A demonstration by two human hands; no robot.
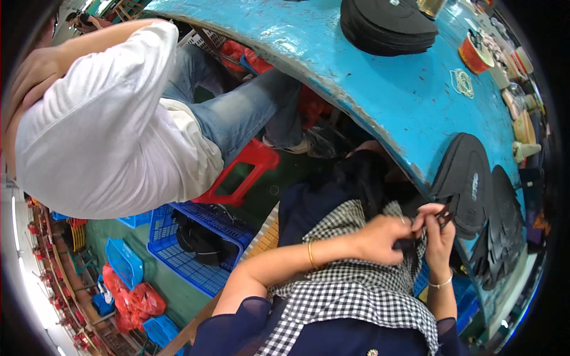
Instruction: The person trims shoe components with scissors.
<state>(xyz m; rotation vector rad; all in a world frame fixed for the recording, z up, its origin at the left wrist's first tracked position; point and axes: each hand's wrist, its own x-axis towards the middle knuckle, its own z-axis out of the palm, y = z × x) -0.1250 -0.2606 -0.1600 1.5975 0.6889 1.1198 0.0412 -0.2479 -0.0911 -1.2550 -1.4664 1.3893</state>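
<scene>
My left hand (380, 238), with a gold bangle on its wrist, is closed over my lap, fingers curled in. Whatever is in its fingers is hidden. Close beside it my right hand (438, 237) is raised at the table edge, its fingers pinched around a small dark brown piece (445, 217) whose kind I cannot make out. Some black material (407, 245) shows between the two hands. Just beyond the right hand, black sole-shaped pieces (466, 184) lie at the table's near edge, with more fanned-out black pieces (504, 228) next to them.
The blue table (392, 89) bears a stack of black pieces (386, 26), white cord (462, 83) and a red tub (475, 53). At left a person in a white shirt (113, 136) sits on a red stool (243, 172). A blue crate (196, 276) stands on the floor.
</scene>
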